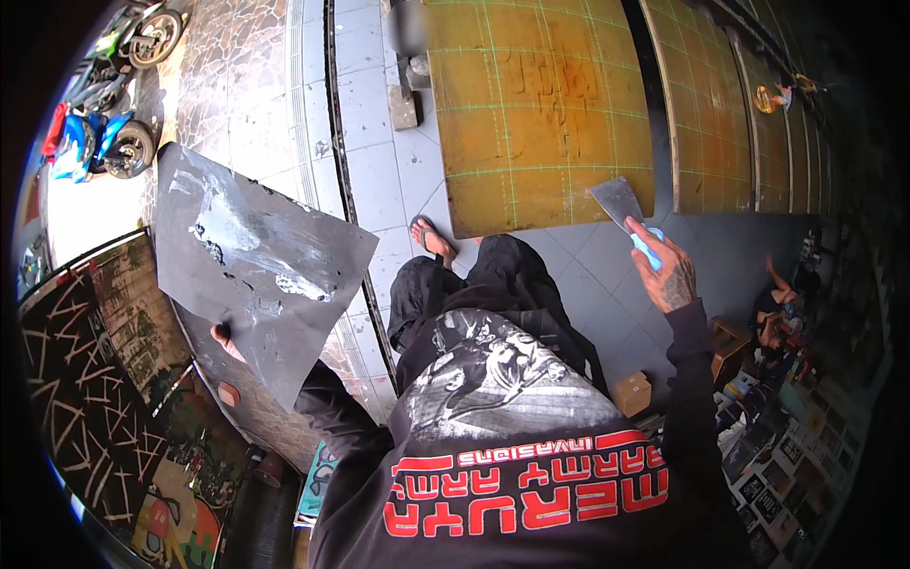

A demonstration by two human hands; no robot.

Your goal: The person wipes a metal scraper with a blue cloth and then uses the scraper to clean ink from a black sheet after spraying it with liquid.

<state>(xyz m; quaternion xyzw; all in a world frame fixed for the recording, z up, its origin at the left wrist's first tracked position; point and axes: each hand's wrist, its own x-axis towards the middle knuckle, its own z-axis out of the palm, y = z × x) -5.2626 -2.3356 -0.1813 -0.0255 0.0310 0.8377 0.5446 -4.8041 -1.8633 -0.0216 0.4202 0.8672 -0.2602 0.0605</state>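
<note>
My left hand grips the lower left edge of a dark grey flexible sheet. Its thumb shows on top, while the other fingers are hidden underneath. Whitish, smeared paste and dark ragged spots mark the sheet's upper face. In my right hand is a putty knife with a light blue handle and a flat metal blade. The blade tip overlaps, in this view, the near right corner of a yellow-brown panel crossed by green grid lines. Whether it touches the panel, I cannot tell.
More grid-lined panels run to the right beyond a dark gap. A concrete block sits on the tiled floor. Motorbikes stand at upper left. Over to the right are a cardboard box, a wooden stool and another person.
</note>
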